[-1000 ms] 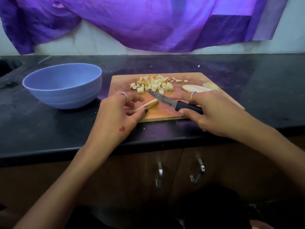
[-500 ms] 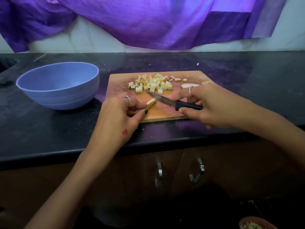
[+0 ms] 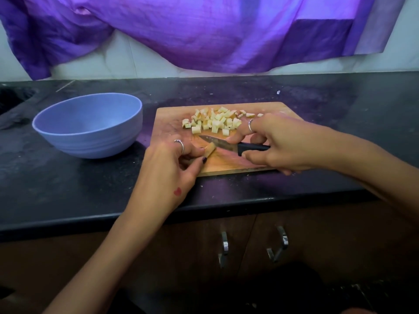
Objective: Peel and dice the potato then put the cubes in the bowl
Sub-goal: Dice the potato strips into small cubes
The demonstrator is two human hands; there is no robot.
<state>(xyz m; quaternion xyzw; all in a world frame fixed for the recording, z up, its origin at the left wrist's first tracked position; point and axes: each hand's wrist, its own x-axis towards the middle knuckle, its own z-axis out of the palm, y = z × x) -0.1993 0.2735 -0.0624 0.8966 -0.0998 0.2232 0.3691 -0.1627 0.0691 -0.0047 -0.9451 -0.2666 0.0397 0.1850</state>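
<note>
On the left part of the dark desk [image 3: 68, 182] stands a blue bowl [image 3: 88, 130], and nothing shows inside it. Just to the right of the bowl lies a wooden cutting board [image 3: 167, 123], which reaches from the middle of the desk toward the right.

The left hand [image 3: 167, 171] rests at the near left corner of the board. Its grip is closed on a small potato strip [image 3: 209, 151]: the thumb and the curled fingers pinch the strip and keep it down on the board. Only the right end of the strip shows past the fingertips.

A pile of pale potato cubes [image 3: 214, 121] lies on the far part of the board, apart from the strip.

The knife [image 3: 221, 143] lies across the board, with its tip pointing to the left. Its blade meets the free end of the strip. The right hand [image 3: 278, 143] has its grip closed around the black handle, and one finger reaches forward beside the blade.

On the wall behind the desk hangs a purple cloth [image 3: 204, 30]. Below the near edge of the desk are brown cabinet doors [image 3: 192, 257] with metal handles.
</note>
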